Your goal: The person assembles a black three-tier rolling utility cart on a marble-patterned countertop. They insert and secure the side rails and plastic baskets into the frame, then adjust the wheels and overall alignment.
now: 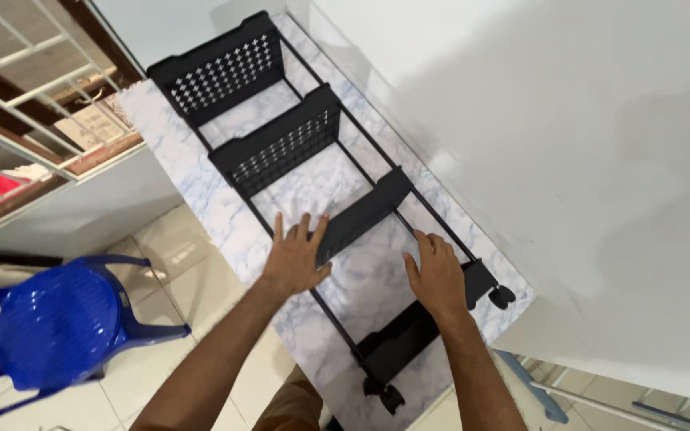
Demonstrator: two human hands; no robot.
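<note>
A black metal trolley rack with perforated basket shelves lies on its side on a marble-patterned table. Its castor wheels point toward me at the near end. My left hand rests flat, fingers spread, on the left rail beside the third shelf. My right hand lies on the right rail near the bottom shelf, fingers curled over the rod.
A blue plastic chair stands on the tiled floor at the lower left. A white wall runs along the table's right side. A window with white bars is at the upper left.
</note>
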